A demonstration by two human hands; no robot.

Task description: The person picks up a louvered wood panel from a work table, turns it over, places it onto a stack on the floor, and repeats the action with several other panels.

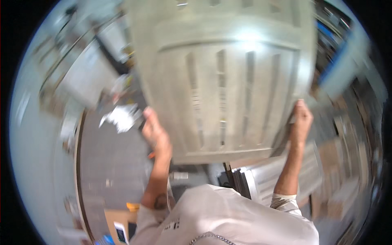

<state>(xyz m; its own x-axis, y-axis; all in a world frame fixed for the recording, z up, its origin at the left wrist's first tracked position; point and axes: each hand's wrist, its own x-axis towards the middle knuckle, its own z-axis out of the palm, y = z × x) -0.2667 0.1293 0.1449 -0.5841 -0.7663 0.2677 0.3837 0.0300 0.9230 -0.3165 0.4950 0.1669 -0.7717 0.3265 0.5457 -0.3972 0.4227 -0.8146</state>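
Observation:
A large, pale beige panel [234, 98] fills the upper middle of the head view. It has a raised frame and a row of long upright slots, and its top runs out of the picture. My left hand [157, 132] is closed on its left edge near the lower corner. Across from it, my right hand [301, 120] grips the right edge a little higher up. The panel is held up off the floor in front of my body. Motion blur softens its detail, and the fingers behind it are hidden.
Crumpled white sheeting [121, 117] lies on the grey floor [110, 163] at left, with pale flat boards [87, 73] beyond. A cardboard box [112, 218] sits at lower left. Wooden boards [345, 179] are stacked at right, near a pale, striped panel [306, 163]. Everything is blurred.

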